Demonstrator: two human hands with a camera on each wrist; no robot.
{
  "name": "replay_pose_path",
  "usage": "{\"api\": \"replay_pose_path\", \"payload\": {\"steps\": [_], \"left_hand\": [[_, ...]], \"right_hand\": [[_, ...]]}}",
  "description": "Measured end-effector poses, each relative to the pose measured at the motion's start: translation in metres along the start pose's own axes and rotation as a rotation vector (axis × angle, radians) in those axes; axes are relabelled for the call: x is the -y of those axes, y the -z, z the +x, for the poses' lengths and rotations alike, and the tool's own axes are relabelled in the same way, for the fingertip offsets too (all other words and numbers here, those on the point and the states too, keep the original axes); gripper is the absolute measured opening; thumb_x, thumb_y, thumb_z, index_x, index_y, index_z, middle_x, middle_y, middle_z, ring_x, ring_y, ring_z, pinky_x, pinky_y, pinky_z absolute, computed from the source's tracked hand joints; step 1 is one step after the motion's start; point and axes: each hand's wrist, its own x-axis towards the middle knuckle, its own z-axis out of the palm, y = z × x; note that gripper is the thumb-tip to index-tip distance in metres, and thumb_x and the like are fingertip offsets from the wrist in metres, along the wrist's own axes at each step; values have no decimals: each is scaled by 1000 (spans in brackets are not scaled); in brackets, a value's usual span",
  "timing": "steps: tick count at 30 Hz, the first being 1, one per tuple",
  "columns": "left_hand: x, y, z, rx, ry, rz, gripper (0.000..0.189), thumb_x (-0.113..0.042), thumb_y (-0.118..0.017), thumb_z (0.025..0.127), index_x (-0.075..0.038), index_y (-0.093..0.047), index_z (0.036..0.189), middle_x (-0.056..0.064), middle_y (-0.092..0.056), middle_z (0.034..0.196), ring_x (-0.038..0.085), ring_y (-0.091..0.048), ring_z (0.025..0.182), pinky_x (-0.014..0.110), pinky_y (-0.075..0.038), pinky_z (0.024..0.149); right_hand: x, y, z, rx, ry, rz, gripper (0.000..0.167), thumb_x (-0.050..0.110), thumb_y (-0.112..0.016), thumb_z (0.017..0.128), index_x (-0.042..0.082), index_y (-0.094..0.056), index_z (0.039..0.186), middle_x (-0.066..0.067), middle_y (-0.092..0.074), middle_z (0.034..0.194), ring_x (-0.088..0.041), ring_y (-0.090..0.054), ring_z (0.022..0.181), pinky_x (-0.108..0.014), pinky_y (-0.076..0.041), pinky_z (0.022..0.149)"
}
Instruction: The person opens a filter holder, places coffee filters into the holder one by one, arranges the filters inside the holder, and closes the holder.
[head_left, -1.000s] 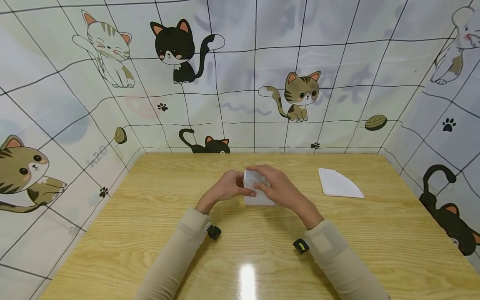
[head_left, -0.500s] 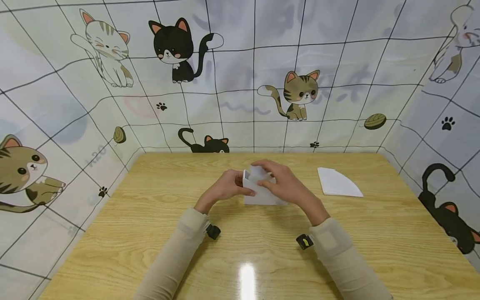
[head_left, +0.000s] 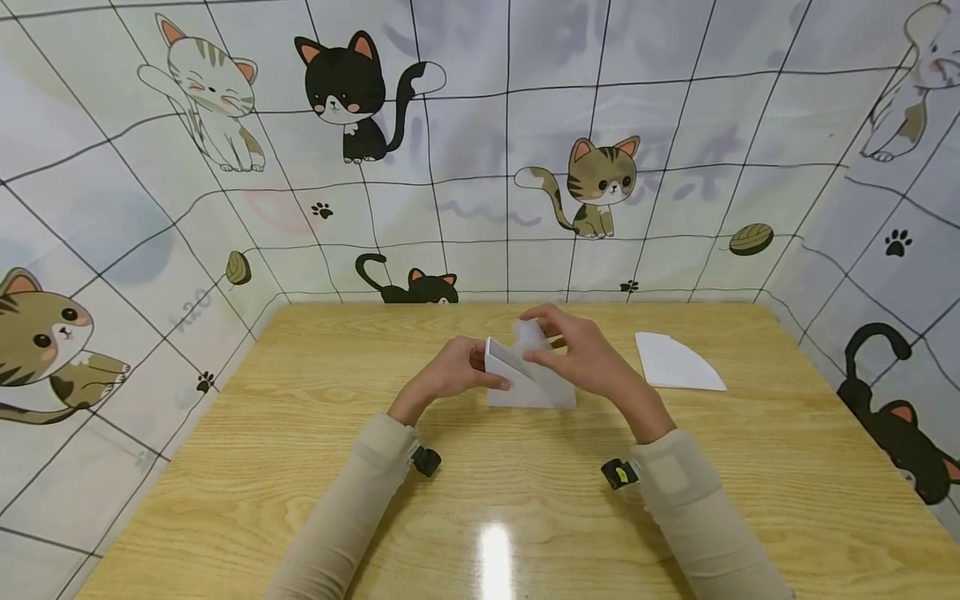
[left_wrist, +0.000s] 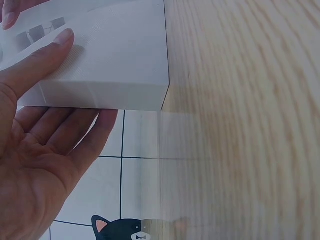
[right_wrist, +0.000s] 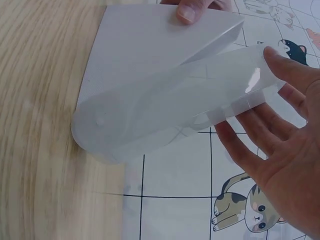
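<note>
In the head view, a white case (head_left: 513, 395) with a slanted open top stands on the table. Its translucent cover (head_left: 530, 334) is swung up toward the right. My left hand (head_left: 456, 369) grips the case's left end, thumb on the front face and fingers behind, as the left wrist view also shows. My right hand (head_left: 588, 354) holds the raised end of the cover between thumb and fingers. Seen from the right wrist, the cover (right_wrist: 150, 107) overlaps the case (right_wrist: 145, 40) at its rounded lower end. The inside of the case is mostly hidden.
A flat, white, fan-shaped piece (head_left: 678, 363), paper-like, lies to the right of my right hand. The wooden table (head_left: 495, 475) meets a cat-printed cloth wall (head_left: 480, 217) at the back and sides.
My right hand has moved right, swinging the cover up and away from the left end of the case, which exposes the slanted opening. My left hand has kept its hold on the case.
</note>
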Motion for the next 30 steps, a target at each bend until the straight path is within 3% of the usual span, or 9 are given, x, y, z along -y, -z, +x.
{"api": "replay_pose_path", "payload": {"steps": [30], "left_hand": [[-2,2,-1,14,-1,-7,31,-15,-84,88,-7,-74,116,9,-79,108,15,-74,90,30,-58,80]], "right_hand": [[1,19,-5,29,-11,-15,54,14,-77,94,10,-54,143,-14,-71,120,-32,-70,111,-52,-58,92]]}}
